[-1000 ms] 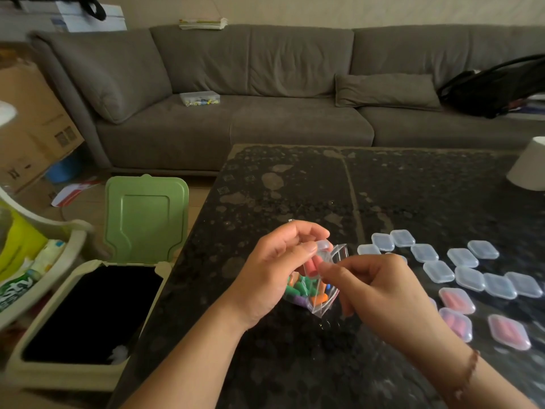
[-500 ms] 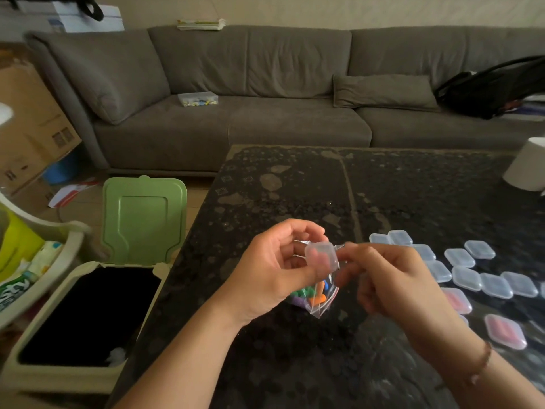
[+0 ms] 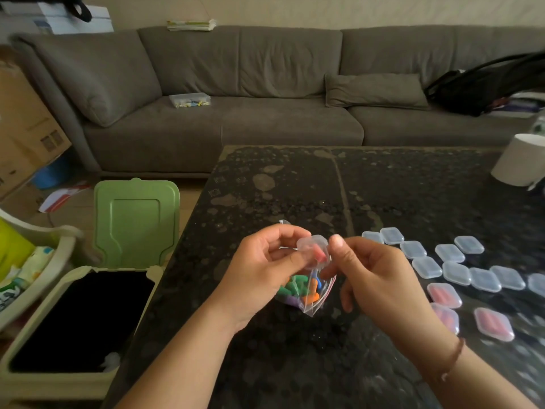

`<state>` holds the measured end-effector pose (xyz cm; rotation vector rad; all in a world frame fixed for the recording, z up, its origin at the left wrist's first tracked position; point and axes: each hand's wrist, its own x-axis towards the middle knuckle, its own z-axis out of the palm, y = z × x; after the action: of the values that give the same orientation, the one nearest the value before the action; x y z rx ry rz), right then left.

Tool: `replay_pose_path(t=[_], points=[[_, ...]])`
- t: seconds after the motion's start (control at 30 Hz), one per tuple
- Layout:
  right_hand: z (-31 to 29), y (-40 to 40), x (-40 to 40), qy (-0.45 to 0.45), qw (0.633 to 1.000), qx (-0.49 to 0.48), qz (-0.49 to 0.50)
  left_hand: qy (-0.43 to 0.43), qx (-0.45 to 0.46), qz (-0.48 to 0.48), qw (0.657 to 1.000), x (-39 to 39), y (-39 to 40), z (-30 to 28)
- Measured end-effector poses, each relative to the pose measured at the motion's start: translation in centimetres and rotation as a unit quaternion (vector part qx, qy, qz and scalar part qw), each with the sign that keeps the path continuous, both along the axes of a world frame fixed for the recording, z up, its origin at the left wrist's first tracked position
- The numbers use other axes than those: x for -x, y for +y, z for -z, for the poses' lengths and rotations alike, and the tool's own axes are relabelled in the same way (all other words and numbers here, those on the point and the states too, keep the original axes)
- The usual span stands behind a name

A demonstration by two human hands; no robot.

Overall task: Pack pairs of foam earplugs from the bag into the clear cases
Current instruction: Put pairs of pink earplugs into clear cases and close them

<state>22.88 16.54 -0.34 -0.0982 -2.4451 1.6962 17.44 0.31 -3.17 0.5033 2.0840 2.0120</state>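
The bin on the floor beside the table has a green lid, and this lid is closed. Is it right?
Not quite. The bin does stand on the floor beside the table and its lid is green, but the head view shows the lid standing open, with the dark inside of the bin in sight.

A dark speckled stone table point(image 3: 295, 187) with pale worn blotches carries the work. Toward three o'clock lie clear empty cases point(image 3: 455, 271) in loose rows; nearer, around four o'clock, three cases holding pink earplugs point(image 3: 494, 323). At the one o'clock far corner stands a white round container point(image 3: 517, 160).
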Motion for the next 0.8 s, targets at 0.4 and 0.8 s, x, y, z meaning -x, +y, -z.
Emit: replay_pose_path(t=[0.4,0.8], points=[[1.4,0.0,-0.3,0.116,0.982,-0.144,0.039,-0.078,-0.025,0.022,0.996,0.1,-0.3,0.0],[0.9,-0.1,0.1,0.038,0.999,0.026,0.003,-0.073,-0.028,0.009,0.997,-0.2,-0.2,-0.2]])
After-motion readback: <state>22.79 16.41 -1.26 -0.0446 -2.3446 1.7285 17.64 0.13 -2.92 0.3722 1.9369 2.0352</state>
